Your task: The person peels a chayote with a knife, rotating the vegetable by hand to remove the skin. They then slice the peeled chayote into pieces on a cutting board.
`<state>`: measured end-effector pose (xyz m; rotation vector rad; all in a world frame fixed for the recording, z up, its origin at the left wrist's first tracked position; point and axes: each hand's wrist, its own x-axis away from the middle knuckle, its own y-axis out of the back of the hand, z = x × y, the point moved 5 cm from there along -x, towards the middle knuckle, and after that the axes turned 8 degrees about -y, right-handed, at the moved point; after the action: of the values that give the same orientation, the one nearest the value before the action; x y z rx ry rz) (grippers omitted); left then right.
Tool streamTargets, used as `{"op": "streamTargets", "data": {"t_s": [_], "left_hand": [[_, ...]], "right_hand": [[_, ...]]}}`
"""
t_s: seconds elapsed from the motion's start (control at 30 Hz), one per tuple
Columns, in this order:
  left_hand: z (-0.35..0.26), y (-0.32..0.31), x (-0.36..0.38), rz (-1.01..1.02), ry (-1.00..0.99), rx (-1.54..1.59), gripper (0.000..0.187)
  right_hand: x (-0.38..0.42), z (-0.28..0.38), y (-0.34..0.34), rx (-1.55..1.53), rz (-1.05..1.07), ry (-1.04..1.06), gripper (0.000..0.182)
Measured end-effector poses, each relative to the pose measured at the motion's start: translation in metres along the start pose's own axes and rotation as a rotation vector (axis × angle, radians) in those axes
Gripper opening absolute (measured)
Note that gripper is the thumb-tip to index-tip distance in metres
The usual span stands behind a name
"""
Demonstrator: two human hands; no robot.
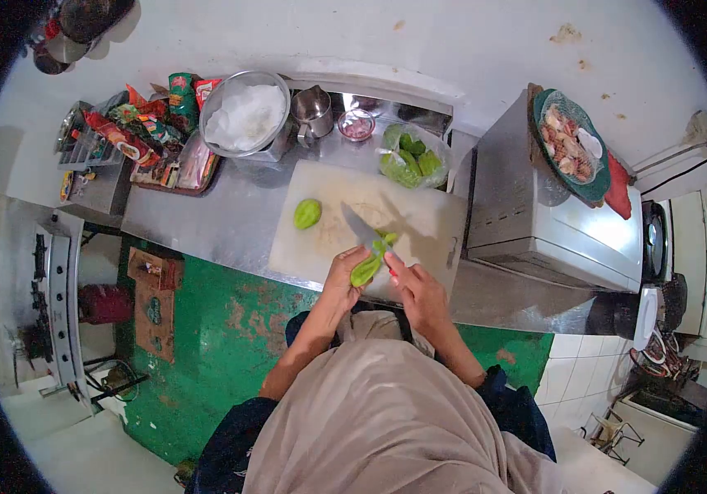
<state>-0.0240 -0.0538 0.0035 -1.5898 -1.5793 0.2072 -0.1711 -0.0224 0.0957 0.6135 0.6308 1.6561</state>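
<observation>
My left hand (343, 273) has its fingers closed around a light green vegetable (364, 271) that looks like a green pepper, held over the near part of the white cutting board (314, 252). My right hand (421, 298) grips a knife (359, 224) by its red handle. The blade points away and to the left, close against cut green pieces (384, 244) at the pepper's far end. Another green pepper (307, 213) lies on the left of the board. Past the board's far edge sits a clear plastic bag (416, 156) of green vegetables.
Along the counter's back stand a large bowl with white plastic (246, 114), a metal jug (312, 111) and a small bowl (357, 125). Packets crowd a tray (176, 177) at left. A white appliance (551, 235) bounds the right side, with a green tray (569, 144) on top.
</observation>
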Motion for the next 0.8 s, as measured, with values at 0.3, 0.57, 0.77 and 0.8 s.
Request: {"op": "streamTargets", "data": {"t_s": [0.3, 0.57, 0.77, 0.8], "left_hand": [[-0.011, 0.001, -0.005, 0.029, 0.025, 0.207, 0.032], [-0.017, 0.0, 0.003, -0.076, -0.13, -0.253, 0.032], [-0.014, -0.031, 0.015, 0.377, -0.419, -1.275, 0.056], [-0.014, -0.035, 0.022, 0.388, -0.252, -1.453, 0.058]], "right_hand": [[-0.006, -0.035, -0.013, -0.537, 0.174, -0.438, 0.041], [-0.004, -0.038, -0.015, 0.017, -0.057, -0.138, 0.052], [-0.005, -0.043, -0.022, 0.146, -0.041, -0.178, 0.056], [-0.005, -0.037, -0.019, 0.164, -0.015, -0.205, 0.057]]}}
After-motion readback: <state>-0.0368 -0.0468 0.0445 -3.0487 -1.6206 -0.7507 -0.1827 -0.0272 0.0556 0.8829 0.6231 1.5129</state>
